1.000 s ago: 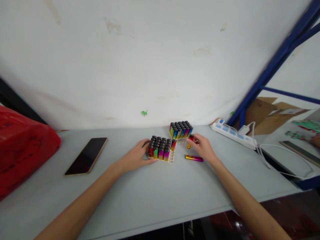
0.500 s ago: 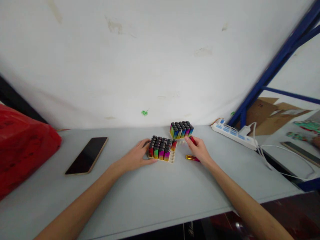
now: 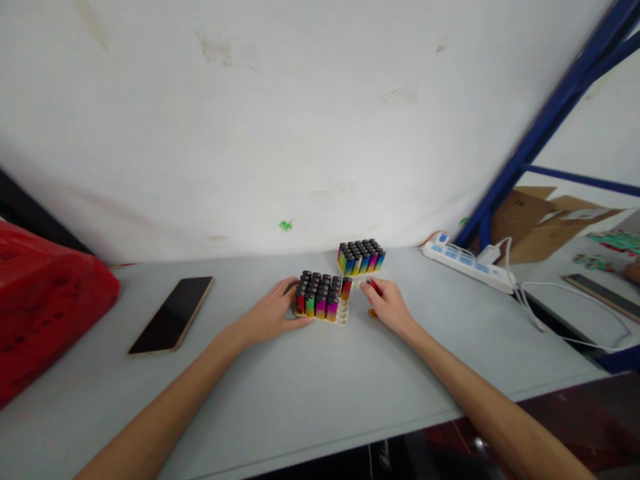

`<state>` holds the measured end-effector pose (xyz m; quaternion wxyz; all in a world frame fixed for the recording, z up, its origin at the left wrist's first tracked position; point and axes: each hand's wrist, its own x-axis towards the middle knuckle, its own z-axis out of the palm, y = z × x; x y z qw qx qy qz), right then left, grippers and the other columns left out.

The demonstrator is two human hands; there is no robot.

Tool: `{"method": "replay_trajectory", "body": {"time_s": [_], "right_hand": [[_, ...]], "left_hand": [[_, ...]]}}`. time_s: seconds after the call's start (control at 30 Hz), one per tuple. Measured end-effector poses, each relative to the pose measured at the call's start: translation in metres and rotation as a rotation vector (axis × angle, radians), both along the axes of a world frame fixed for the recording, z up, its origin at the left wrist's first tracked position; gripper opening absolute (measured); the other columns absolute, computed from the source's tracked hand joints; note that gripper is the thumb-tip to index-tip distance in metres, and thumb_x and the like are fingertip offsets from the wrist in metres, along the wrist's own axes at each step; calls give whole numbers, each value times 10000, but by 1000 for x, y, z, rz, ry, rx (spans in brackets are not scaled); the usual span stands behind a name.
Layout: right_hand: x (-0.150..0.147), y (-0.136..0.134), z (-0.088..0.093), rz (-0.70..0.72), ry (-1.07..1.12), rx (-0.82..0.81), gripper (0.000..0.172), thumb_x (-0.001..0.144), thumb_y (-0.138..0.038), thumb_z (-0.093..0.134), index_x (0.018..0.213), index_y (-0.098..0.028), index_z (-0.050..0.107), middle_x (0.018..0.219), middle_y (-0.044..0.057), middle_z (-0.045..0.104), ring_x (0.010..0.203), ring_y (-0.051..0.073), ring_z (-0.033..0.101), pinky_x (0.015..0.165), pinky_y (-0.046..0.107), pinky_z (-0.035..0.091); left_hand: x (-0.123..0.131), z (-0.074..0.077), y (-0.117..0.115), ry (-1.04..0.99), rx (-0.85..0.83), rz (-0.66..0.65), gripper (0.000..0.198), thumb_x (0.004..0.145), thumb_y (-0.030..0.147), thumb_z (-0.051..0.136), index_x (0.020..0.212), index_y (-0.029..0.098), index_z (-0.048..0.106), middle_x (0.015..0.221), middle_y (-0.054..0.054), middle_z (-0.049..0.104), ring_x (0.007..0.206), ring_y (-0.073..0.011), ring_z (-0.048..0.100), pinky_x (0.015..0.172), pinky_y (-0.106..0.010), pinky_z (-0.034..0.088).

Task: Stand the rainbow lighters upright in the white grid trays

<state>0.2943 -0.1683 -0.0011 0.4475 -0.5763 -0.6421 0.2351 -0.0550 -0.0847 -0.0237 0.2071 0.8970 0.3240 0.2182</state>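
Note:
My left hand (image 3: 273,312) grips the left side of a pale tray (image 3: 342,316), its thumb along the front edge. Upright lighters (image 3: 320,297) with black tops and red, green and purple bodies fill most of that tray. At its right side, one red lighter (image 3: 347,288) stands at the back of a row with bare slots in front. Just right of the tray, my right hand (image 3: 389,305) pinches a red lighter (image 3: 374,287), mostly hidden by the fingers. Beneath this hand, the gold end of another lighter (image 3: 373,312) shows on the table.
A second block of rainbow lighters (image 3: 361,259) stands behind, near the wall. A phone (image 3: 173,315) and a red bag (image 3: 50,300) lie to the left. On the right are a white power strip (image 3: 467,263) with cables, a blue frame (image 3: 530,127) and a cardboard box (image 3: 540,223).
My right hand has moved left, toward the tray, with the red lighter, and now covers most of the lighter lying on the table. My left hand stays on the tray.

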Motion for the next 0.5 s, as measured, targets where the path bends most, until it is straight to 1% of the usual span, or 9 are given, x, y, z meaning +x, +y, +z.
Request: {"method": "replay_trajectory", "body": {"time_s": [0.1,0.2,0.27,0.33,0.37,0.4,0.5], "right_hand": [[-1,-4,4,45,-19,19,711,1153,-921,560,791,-313,491,664,-26,531,652,199,506,644,339,433],[-1,-8,10,123,-47,20,637,1248,-859,459,939,-312,562,760,-4,654,702,228,621,703,354,539],[-1,-9,13,156,-124,86,632,1284,-824,399,991,-305,609,896,53,750,832,263,714,815,392,615],[1,-9,15,165,-240,168,655,1292,-816,389,981,-296,639,1016,111,793,967,300,754,926,433,638],[2,-9,15,170,-298,183,666,1293,-814,398,950,-295,636,1017,119,791,973,305,751,935,439,632],[3,-9,15,179,-345,173,673,1296,-807,408,914,-297,622,975,111,778,933,300,739,912,432,620],[6,-8,12,212,-395,96,674,1313,-771,435,855,-300,588,814,56,718,756,259,674,793,391,561]], "left_hand": [[-1,-1,1,-8,8,1,766,1062,738,934,1659,280,790,1836,-197,698,1741,-480,648,1524,-637,515],[-1,-2,1,-14,18,-6,765,1057,720,945,1665,284,789,1829,-192,708,1738,-482,652,1521,-642,520],[-1,-1,1,-12,19,-9,763,1060,713,942,1671,282,785,1833,-197,706,1744,-483,646,1523,-649,516],[-1,0,0,-3,16,-13,764,1074,717,925,1677,271,777,1841,-213,698,1751,-484,639,1527,-658,507],[-1,0,0,1,17,-14,764,1079,720,917,1677,265,774,1843,-219,695,1751,-486,639,1527,-663,506],[-1,1,0,2,19,-14,765,1080,721,915,1674,261,774,1843,-223,695,1749,-489,640,1525,-667,507],[0,1,-1,-7,31,-10,751,1068,705,934,1664,276,783,1839,-204,704,1740,-487,648,1519,-659,519]]}}
